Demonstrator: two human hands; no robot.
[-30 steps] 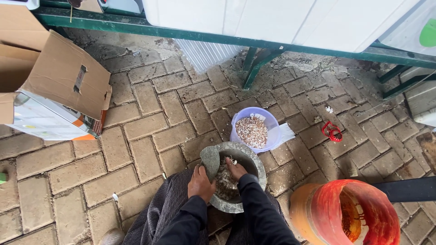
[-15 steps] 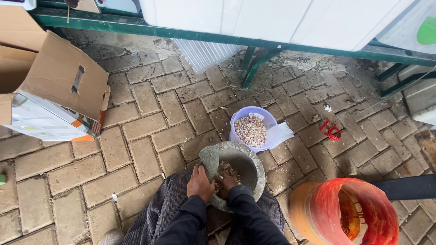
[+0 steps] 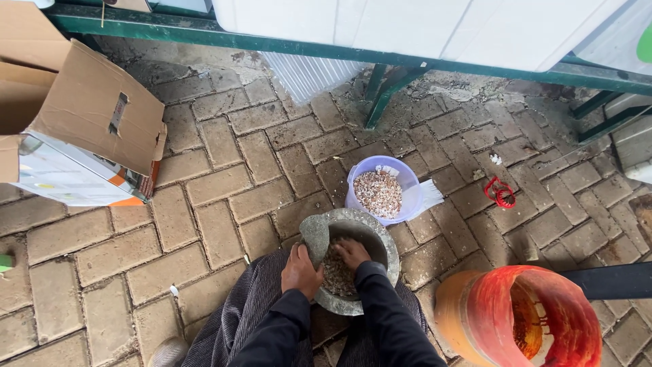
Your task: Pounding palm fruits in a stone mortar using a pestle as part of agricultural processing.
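**Head view: both hands at a stone mortar**

Nearest, between the knees: stone mortar (image 3: 370, 231), grey and thick-walled, judged heavy, rigid and rough, so slip is unlikely. Left hand (image 3: 301, 270) is closed over the near rim beside a stone pestle-like piece (image 3: 315, 236). Right hand (image 3: 352, 253) is down in the bowl, fingers curled on the crushed shell-like bits (image 3: 335, 275); whether any are gripped cannot be told. Best taken by the rim, two-handed. Just beyond: lavender plastic bowl (image 3: 407, 183) of pale fragments, judged light. To the right: orange bucket (image 3: 489, 319). Farther left: cardboard box (image 3: 95, 115).
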